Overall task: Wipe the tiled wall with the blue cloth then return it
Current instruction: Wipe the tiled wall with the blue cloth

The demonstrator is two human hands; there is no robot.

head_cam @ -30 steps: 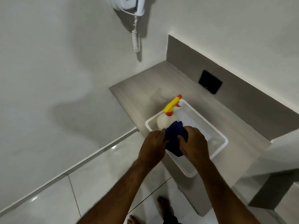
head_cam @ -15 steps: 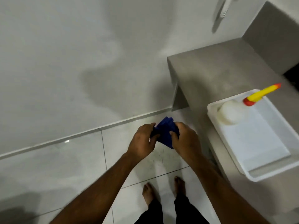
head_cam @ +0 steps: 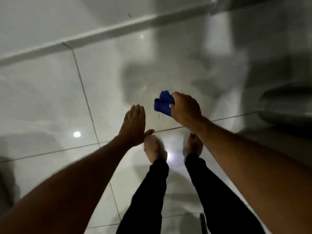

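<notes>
Now the cloth (head_cam: 163, 103) sits in the right hand (head_cam: 186, 109) alone. Half a second ago both hands were bunching it between them over the floor; since then the left hand (head_cam: 134, 124) has let go and hangs flat beside it, fingers straight and together, holding nothing. The right grip is clenched around the cloth, with a blue wad sticking out past the knuckles on the left side. Hand and cloth are in the air above the floor (head_cam: 50, 102), touching no surface.

The view has swung too. A second ago the white tray and spray bottle on the bench filled the middle of the picture; neither shows any more, and the camera looks almost straight down at bare feet and dark trouser legs. I judge that the pick-up is finished and the person is turning toward the place to be wiped, so wiping has not begun and the return to the tray is still well ahead.

Underfoot are large glossy pale tiles with thin dark joints, throwing back lamp glare in a few bright spots. A pale skirting strip (head_cam: 108, 32) runs across the top, and the wall (head_cam: 50, 16) rises behind it. On the right edge a grey rounded fixture is too blurred to name. Motion blur softens most of the picture.
</notes>
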